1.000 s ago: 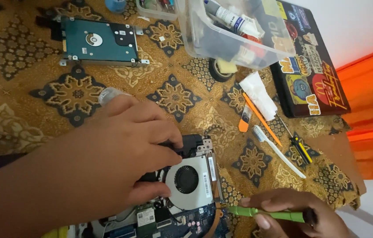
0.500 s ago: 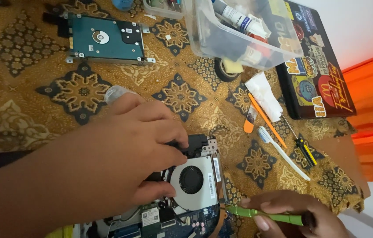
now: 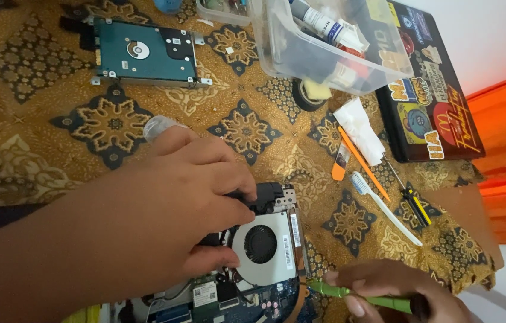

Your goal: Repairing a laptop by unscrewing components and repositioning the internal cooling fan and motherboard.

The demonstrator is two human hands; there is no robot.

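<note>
The fan — a round black rotor in a flat silver housing — lies face-up on the opened laptop board, blue and crowded with small parts, at the lower edge of view. Fingers of the left hand press on the fan's upper-left corner and left rim. The screwdriver — green, slim — lies nearly level in the right hand, tip at the board's right edge just below the fan.

Left hand on laptop fan, right hand gripping green screwdriver (tip hidden), hard drive beyond

Hard drive, clear plastic box, toothbrush, orange pry tool on patterned cloth.
</note>
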